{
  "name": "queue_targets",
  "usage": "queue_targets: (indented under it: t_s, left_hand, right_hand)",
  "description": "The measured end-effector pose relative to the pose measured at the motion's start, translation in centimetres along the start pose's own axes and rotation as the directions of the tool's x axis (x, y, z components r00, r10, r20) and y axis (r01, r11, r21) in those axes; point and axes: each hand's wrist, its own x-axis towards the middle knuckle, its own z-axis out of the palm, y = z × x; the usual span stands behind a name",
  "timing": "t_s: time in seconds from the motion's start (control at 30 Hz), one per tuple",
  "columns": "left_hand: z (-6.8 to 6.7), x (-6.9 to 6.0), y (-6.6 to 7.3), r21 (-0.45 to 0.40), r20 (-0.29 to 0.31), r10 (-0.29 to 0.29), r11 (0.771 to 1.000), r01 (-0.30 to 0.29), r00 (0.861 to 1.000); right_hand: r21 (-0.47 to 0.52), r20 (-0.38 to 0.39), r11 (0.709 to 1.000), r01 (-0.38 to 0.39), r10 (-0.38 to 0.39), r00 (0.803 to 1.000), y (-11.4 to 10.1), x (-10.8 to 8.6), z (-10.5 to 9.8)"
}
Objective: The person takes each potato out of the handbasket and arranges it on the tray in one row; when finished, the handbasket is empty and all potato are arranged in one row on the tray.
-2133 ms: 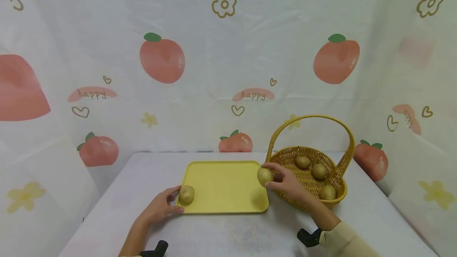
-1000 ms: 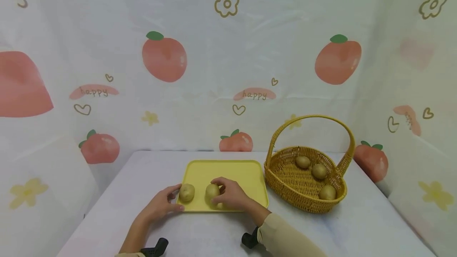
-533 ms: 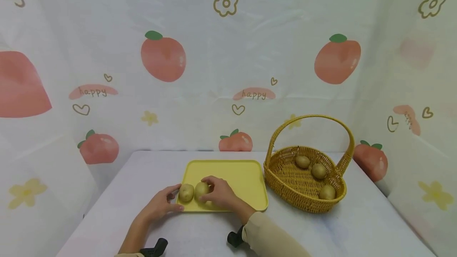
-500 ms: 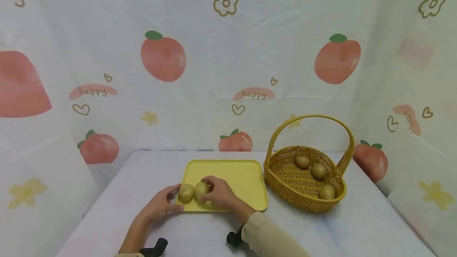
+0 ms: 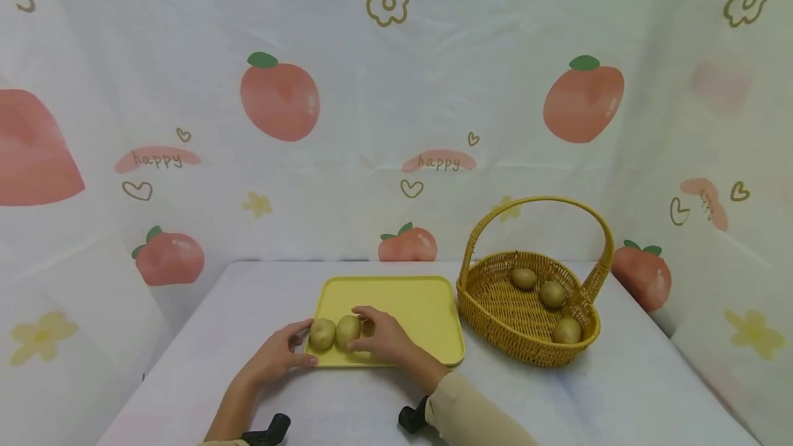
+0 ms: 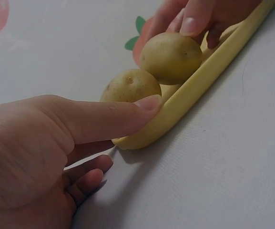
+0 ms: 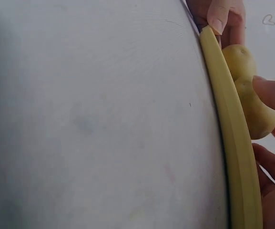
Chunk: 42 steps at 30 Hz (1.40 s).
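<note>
Two potatoes sit side by side, touching, at the left front of the yellow tray (image 5: 409, 315): the left potato (image 5: 322, 334) and the right potato (image 5: 348, 331). The left hand (image 5: 275, 356) grips the tray's left end; in the left wrist view its thumb (image 6: 113, 117) lies at the rim beside the nearer potato (image 6: 132, 86). At the right potato's right side is the right hand (image 5: 387, 339), fingers parted and slightly off it in the head view. The right wrist view shows the right hand's thumb (image 7: 273, 95) close to that potato (image 7: 256, 112).
A wicker basket (image 5: 517, 329) with a tall handle stands right of the tray, holding three potatoes (image 5: 553, 294). Both are on a white table (image 5: 248, 301) with a printed fruit curtain (image 5: 347, 191) behind and at the sides.
The right hand has carried a potato leftward from beside the basket and set it against the other one on the tray. Its fingers have since loosened from it. The left hand has stayed put.
</note>
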Motion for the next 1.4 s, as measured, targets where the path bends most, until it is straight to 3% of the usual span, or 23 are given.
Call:
queue_targets:
  t_s: [0.17,0.37,0.8,0.97,1.13,1.27,1.4]
  left_hand:
    - [0.0,0.0,0.1,-0.001,-0.003,0.008,1.000,-0.008,1.000]
    - [0.0,0.1,-0.1,0.003,-0.008,-0.004,1.000,0.004,1.000]
    - [-0.1,0.0,-0.2,0.004,0.000,0.003,1.000,-0.003,1.000]
    - [0.0,0.1,-0.2,0.005,0.004,0.002,1.000,-0.002,1.000]
    - [0.0,0.2,-0.2,0.013,0.001,-0.008,1.000,0.008,1.000]
    - [0.0,0.2,-0.2,0.002,0.004,-0.005,1.000,0.005,1.000]
    - [0.1,0.3,-0.3,-0.015,0.009,0.003,1.000,-0.003,1.000]
  right_hand:
    - [0.048,-0.011,0.998,0.037,-0.037,0.999,0.3,-1.1,-1.0]
    - [0.097,-0.008,0.993,0.073,-0.073,0.997,0.2,-3.0,-3.6]
    - [-0.046,-0.118,0.977,0.210,-0.214,0.970,0.1,-6.3,-13.2]
    - [-0.102,-0.166,0.976,0.190,-0.205,0.965,-0.1,-6.9,-17.1]
    - [-0.242,-0.174,0.956,0.164,-0.209,0.962,0.3,-7.1,-20.4]
    - [-0.323,-0.153,0.937,0.134,-0.192,0.970,1.3,-6.8,-22.6]
    - [-0.320,-0.145,0.945,0.074,-0.126,0.981,2.1,-6.6,-24.6]
